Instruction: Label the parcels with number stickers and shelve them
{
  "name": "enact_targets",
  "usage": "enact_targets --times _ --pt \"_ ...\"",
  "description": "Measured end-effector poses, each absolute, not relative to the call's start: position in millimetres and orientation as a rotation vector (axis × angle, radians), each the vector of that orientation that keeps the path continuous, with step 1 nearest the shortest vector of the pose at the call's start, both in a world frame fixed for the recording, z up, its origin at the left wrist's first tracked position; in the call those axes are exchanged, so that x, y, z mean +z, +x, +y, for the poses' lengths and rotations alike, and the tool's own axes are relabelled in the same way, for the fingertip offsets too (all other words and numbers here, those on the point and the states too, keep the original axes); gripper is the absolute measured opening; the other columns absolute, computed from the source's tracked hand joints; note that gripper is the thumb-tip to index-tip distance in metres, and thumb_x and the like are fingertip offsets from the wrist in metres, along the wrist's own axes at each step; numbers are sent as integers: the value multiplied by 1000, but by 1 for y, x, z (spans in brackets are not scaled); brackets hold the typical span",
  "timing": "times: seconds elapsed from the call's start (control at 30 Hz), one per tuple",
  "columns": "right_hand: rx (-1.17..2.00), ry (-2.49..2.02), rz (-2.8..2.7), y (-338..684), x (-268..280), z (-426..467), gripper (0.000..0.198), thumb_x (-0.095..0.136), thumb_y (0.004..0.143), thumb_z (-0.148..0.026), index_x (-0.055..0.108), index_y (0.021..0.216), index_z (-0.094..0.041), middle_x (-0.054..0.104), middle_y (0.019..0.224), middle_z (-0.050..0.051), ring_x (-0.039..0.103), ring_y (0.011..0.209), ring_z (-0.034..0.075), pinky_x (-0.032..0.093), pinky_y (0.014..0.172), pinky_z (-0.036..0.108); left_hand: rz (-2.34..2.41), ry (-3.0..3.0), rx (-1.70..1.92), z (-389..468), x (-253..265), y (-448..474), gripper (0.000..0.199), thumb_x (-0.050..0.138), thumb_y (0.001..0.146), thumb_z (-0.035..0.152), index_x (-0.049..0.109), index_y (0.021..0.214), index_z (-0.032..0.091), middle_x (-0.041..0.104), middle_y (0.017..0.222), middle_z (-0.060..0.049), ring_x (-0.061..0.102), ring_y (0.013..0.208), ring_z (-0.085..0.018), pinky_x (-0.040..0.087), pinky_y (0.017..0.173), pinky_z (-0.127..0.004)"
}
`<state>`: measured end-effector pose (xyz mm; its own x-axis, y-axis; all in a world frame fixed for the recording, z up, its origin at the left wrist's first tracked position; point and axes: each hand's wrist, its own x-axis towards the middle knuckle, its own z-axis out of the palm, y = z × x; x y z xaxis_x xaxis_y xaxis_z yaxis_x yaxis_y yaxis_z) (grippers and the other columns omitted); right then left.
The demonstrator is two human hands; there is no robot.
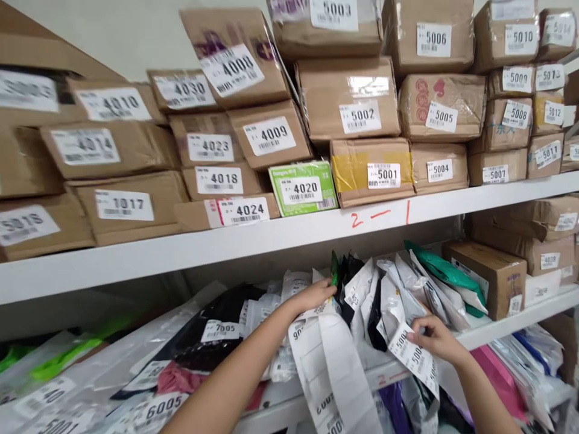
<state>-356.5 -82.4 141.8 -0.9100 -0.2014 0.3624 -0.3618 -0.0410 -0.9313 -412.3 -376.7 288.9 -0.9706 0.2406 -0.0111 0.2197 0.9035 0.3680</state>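
My left hand (319,294) reaches in among the upright parcels on the lower shelf, its fingertips against a dark green packet (335,268). From beneath that hand hangs a long, looped strip of number labels (332,361); the hand's grip on it is partly hidden. My right hand (432,336) is closed, thumb and fingers pinching a shorter strip of labels (416,357) printed 5003 and 5004. This strip lies in front of white mailer bags (392,301) standing on edge. A green mailer bag (446,271) leans to their right.
Cardboard boxes with number labels (362,117) are stacked along the upper shelf (298,223), marked 2-1 in red. More bagged parcels, including a black bag (203,331) labelled 7005, lie at left. A brown box (491,274) stands at right. Below is another shelf of bags (502,377).
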Motion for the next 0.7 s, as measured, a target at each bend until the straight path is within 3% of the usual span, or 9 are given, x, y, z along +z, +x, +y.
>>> enact_targets --times 0.1,0.2,0.27,0.33,0.43,0.5,0.6,0.7 --pt "1888 575 -2082 -347 131 -83 42 76 71 -57 63 55 -20 71 98 11 64 100 29 48 90 40 3051 261 529 -373 290 -404 44 35 82 45 56 106 15 68 116 -16 62 109 -31 45 94 -36" --pt "1832 445 -1943 -333 116 -80 37 73 77 -52 65 59 -21 61 132 13 54 124 32 41 103 42 3148 112 488 -371 301 -381 60 31 82 66 54 110 18 69 111 -16 64 104 -33 47 89 -39" --pt "1880 350 -1822 -324 108 -76 35 74 77 -51 65 61 -21 64 126 12 58 119 30 45 100 40 3233 31 436 -369 312 -359 64 31 82 69 52 117 20 71 104 -15 66 97 -33 48 81 -39" --pt "2000 271 -1712 -316 103 -72 35 76 76 -51 64 61 -21 71 99 10 66 95 25 52 83 35 3298 -3 361 -364 320 -335 63 36 81 67 52 119 19 72 92 -13 68 87 -33 48 72 -37" --pt "2287 196 -1569 -307 103 -68 33 79 73 -50 62 68 -21 66 66 1 61 59 16 50 57 27 3344 169 460 -350 322 -305 47 41 82 62 57 98 22 69 74 -6 64 67 -26 43 60 -32" --pt "2457 201 -1500 -302 105 -68 32 80 73 -48 63 79 -22 66 64 -1 59 54 15 49 52 26 3218 426 639 -336 317 -292 42 42 83 62 57 81 23 62 62 0 54 53 -18 37 52 -27" --pt "2539 201 -1444 -293 111 -67 37 81 73 -46 65 96 -22 71 69 2 65 57 18 53 56 30 2819 852 770 -312 303 -282 39 50 84 57 58 67 22 51 53 4 45 48 -12 31 48 -23" --pt "2511 109 -1385 -281 115 -60 35 81 72 -47 66 89 -21 72 70 3 67 60 19 54 56 30 2615 1124 856 -289 282 -280 35 53 87 46 59 64 20 49 54 5 46 51 -10 32 50 -21"
